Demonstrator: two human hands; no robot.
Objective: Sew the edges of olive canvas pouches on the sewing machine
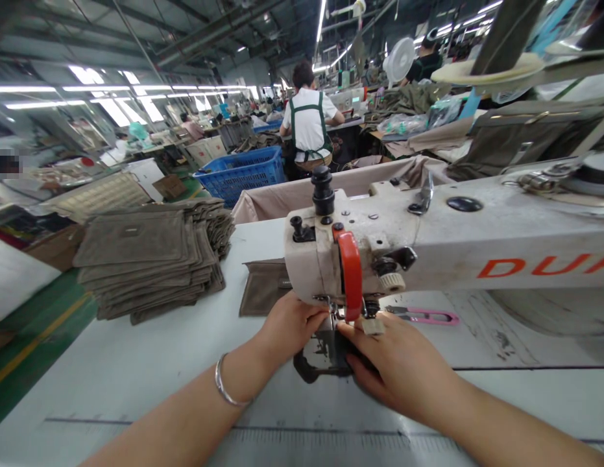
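Note:
A white sewing machine [428, 227] with an orange lever guard stands in front of me. My left hand [289, 327] is at the left of its needle area, with thumb and forefinger closed together by the presser foot. Behind that hand, a grey-brown fabric piece [261, 290] with a small label lies flat, partly under the machine head. From the right, my right hand [396, 357] reaches to the presser foot with bent fingers over the dark needle plate area [326, 353]. What the fingertips of both hands pinch is too hidden to make out.
A tall stack of grey-brown fabric pieces [141, 259] rests on the table's left. Pink-handled thread snips [431, 316] lie under the machine arm. Beyond are a blue crate [243, 172], a beige cloth-lined bin [267, 200] and a person [309, 123] facing away.

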